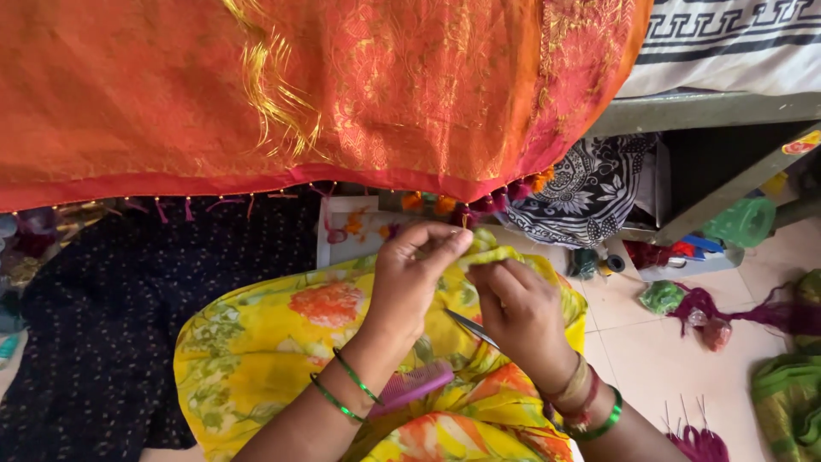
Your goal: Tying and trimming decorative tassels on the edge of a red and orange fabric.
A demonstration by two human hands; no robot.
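Observation:
An orange and red cloth with gold pattern (342, 85) hangs across the top, its lower hem edged with small tassels and beads (479, 204). My left hand (410, 274), with green bangles on the wrist, pinches something small just under the hem. Close beside it, my right hand (517, 308) has its fingers curled and a thin metal tool (470, 328) pokes out beneath it. Both hands hover over my lap in yellow floral fabric (274, 342). A pink comb (415, 385) lies on that lap under my left wrist.
A dark dotted cloth (103, 325) covers the floor at left. Thread spools (590, 261), a green bag (744, 222), purple thread bundles (727, 308) and green cloth (787, 402) lie on the tiled floor at right. A metal frame (718, 111) holds a patterned mattress.

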